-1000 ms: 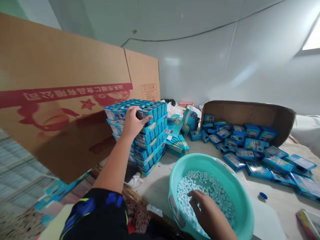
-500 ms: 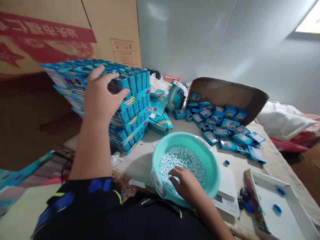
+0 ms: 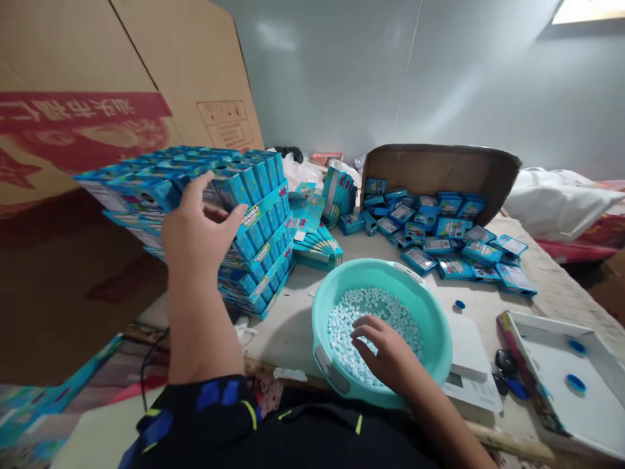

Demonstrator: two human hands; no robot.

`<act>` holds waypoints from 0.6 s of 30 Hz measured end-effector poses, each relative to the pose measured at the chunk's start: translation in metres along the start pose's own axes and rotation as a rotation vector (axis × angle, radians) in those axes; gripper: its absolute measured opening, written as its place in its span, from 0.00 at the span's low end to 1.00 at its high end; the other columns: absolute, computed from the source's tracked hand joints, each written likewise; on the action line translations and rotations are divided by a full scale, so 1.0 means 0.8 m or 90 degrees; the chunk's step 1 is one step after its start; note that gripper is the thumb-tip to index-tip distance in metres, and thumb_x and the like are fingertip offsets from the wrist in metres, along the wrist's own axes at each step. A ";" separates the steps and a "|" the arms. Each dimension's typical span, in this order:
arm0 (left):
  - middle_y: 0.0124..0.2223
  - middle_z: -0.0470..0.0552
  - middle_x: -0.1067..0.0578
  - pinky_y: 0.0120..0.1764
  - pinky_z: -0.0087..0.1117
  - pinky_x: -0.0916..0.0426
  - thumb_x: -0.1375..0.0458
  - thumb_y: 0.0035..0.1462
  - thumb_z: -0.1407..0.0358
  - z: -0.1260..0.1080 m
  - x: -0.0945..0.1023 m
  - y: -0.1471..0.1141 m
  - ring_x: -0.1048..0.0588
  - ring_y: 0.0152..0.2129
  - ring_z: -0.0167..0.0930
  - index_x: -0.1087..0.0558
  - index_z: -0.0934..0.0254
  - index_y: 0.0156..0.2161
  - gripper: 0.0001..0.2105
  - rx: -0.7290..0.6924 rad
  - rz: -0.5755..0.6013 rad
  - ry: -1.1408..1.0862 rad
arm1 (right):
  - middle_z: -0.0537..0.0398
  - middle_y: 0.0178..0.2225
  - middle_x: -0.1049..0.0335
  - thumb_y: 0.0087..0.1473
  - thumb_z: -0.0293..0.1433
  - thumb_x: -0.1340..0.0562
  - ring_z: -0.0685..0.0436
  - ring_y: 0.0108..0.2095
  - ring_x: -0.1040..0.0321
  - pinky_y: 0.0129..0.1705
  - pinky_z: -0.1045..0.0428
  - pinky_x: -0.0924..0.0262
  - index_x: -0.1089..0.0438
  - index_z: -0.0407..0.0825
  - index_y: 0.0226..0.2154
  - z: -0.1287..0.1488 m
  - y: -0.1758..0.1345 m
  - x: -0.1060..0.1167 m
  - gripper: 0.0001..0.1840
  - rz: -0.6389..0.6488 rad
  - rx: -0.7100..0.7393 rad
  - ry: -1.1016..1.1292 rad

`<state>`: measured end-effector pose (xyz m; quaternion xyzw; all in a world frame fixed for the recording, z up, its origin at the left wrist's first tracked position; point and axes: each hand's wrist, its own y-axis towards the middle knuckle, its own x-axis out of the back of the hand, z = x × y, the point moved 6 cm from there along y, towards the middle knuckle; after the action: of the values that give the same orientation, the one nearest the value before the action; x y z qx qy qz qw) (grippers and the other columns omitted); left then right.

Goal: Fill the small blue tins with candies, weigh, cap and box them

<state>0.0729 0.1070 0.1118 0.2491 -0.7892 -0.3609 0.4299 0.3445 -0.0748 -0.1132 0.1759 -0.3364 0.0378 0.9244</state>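
My left hand (image 3: 200,225) rests at the near corner of a tall stack of blue small candy boxes (image 3: 251,182), packed in display trays. Its fingers curve over the top row, with thumb and forefinger apart; the palm side is partly hidden. Inside a turquoise basin (image 3: 383,270), my right hand (image 3: 383,348) hovers just over or touches small pale blue candies (image 3: 346,322). Its fingers bend loosely, thumb apart, and no candy shows between them.
Many blue boxes (image 3: 452,228) lie before a tipped brown carton (image 3: 439,159). Flat blue cartons (image 3: 317,244) lie behind the basin. A white scale (image 3: 473,391), a blue cap (image 3: 459,305) and a white-lined tray (image 3: 581,384) are at right. A large cardboard box (image 3: 195,58) stands left.
The camera view has swung left and tilted slightly. My left hand has come down a little against the top row of boxes. The right hand stays over the candies, its fingers slightly shifted.
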 end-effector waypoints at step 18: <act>0.36 0.55 0.20 0.51 0.55 0.29 0.35 0.51 0.50 0.002 -0.024 -0.002 0.21 0.42 0.53 0.32 0.54 0.29 0.15 -0.084 -0.032 -0.048 | 0.48 0.41 0.22 0.65 0.29 0.39 0.44 0.39 0.25 0.41 0.50 0.34 0.21 0.48 0.39 0.000 0.021 0.002 0.09 0.017 -0.057 -0.119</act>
<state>0.0809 0.1199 0.1002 0.2263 -0.7731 -0.4317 0.4059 0.3426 -0.0591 -0.1065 0.1325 -0.4249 0.0183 0.8953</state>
